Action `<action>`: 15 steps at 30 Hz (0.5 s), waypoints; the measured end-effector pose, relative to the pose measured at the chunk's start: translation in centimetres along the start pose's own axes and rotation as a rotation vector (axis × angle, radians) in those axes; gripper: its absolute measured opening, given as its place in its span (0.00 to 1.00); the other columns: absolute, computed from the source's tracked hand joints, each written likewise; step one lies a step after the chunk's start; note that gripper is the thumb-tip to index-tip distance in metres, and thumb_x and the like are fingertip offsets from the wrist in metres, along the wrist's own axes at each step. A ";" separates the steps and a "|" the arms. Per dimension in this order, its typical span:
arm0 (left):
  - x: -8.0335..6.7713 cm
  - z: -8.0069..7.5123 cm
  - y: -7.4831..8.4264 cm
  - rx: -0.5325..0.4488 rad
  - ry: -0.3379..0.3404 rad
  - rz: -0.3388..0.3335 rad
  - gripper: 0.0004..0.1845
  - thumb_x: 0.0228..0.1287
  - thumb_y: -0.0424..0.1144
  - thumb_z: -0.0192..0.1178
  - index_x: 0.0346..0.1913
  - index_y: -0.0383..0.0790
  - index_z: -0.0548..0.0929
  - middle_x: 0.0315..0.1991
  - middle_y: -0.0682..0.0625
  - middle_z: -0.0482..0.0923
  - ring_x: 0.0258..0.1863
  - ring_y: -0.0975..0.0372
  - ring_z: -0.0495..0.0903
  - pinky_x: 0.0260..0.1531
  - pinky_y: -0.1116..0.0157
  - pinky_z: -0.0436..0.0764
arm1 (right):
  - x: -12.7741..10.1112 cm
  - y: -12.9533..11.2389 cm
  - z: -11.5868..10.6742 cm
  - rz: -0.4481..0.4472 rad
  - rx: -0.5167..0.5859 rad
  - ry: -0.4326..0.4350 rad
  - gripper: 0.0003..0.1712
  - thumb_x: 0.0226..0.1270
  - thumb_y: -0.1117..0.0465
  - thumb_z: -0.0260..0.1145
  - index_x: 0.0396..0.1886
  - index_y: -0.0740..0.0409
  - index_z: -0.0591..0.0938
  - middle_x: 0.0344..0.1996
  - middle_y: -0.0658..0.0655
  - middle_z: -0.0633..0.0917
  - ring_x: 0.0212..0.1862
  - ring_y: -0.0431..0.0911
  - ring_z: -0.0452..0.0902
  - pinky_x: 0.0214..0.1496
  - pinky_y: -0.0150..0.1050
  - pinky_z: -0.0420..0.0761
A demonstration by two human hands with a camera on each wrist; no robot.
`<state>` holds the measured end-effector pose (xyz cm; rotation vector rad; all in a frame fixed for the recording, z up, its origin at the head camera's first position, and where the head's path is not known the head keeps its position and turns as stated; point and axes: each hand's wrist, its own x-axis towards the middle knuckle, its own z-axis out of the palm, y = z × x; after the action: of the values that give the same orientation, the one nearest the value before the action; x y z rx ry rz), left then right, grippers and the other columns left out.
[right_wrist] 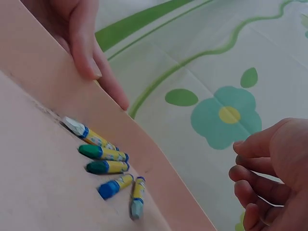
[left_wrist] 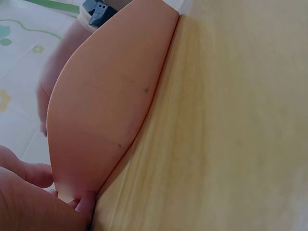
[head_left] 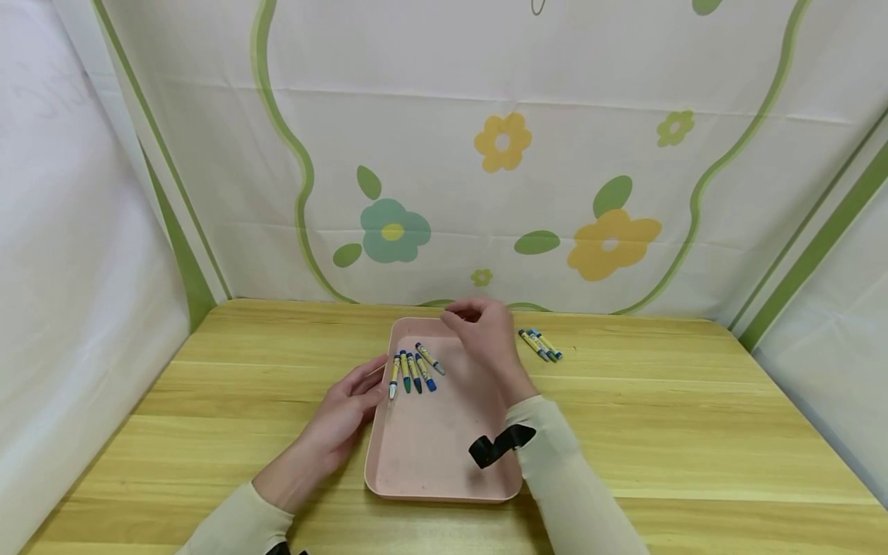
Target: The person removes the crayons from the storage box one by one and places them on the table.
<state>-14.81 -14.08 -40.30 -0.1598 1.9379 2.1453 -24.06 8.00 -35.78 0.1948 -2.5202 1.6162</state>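
A pink tray lies lengthwise on the table between my hands. Several crayons in yellow wrappers with blue bands sit near its left wall, among them a white crayon, a green crayon and a blue one. My left hand rests against the outside of the left wall, fingertips touching it below the rim. Over the tray's far right corner hovers my right hand, fingers loosely bent; the right wrist view shows nothing between thumb and fingers.
Right of the tray, several more crayons lie close together on the wooden table. A white cloth backdrop with flowers rises behind the far edge, and white cloth panels hang on both sides.
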 end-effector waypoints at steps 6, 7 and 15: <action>0.0 0.0 0.1 0.003 -0.005 -0.003 0.30 0.83 0.35 0.52 0.83 0.45 0.63 0.84 0.40 0.60 0.83 0.47 0.61 0.80 0.47 0.65 | -0.7 -0.8 1.1 -0.006 0.021 -0.050 0.11 0.72 0.56 0.74 0.50 0.54 0.92 0.44 0.55 0.90 0.44 0.48 0.83 0.44 0.36 0.84; 0.0 0.0 0.1 0.005 -0.001 -0.006 0.30 0.83 0.35 0.52 0.83 0.46 0.63 0.84 0.41 0.60 0.83 0.47 0.61 0.80 0.47 0.66 | -0.8 -0.9 1.3 -0.007 0.016 -0.051 0.11 0.72 0.56 0.74 0.50 0.54 0.92 0.44 0.54 0.90 0.44 0.48 0.83 0.44 0.36 0.84; 0.0 -0.1 0.0 0.010 -0.004 -0.002 0.30 0.83 0.35 0.52 0.83 0.45 0.63 0.84 0.40 0.60 0.82 0.47 0.62 0.78 0.48 0.68 | -1.3 -1.3 1.7 -0.004 -0.110 -0.025 0.12 0.71 0.51 0.75 0.49 0.47 0.92 0.40 0.48 0.90 0.43 0.45 0.84 0.46 0.41 0.84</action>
<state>-14.83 -14.15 -40.31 -0.1560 1.9455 2.1324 -22.65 5.94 -35.62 0.2083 -2.6168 1.4775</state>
